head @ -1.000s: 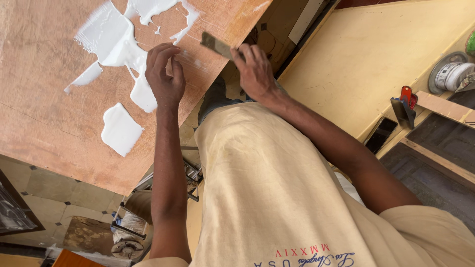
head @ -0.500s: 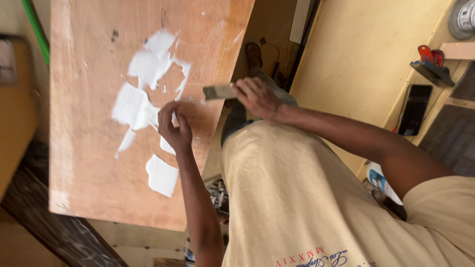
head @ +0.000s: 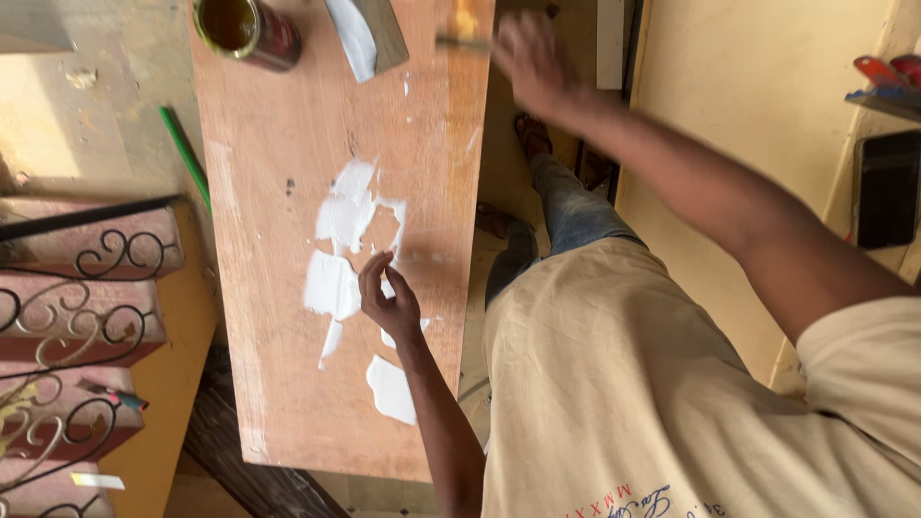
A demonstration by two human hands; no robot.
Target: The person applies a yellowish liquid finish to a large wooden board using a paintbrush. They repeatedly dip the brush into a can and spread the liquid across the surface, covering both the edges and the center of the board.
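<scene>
Shift since a moment ago: right hand (head: pixel 528 59), blurred, gripping small tool (head: pixel 459 38), now far up board (head: pixel 288 403) near tin (head: pixel 245 29); left hand (head: pixel 389 302) loosely curled, empty, fingertips on white filler (head: pixel 331 283).

Left hand (head: pixel 387 299) curls with fingertips down, right hand (head: pixel 531 59) (motion-blurred) reaches far forward, arm extended.

Workshop setting: pale yellow wall panel (head: pixel 767 125) at right; wrought-iron scrollwork (head: pixel 67 326) over reddish steps at left; sunlit concrete floor (head: pixel 106 77) at upper left.
</scene>
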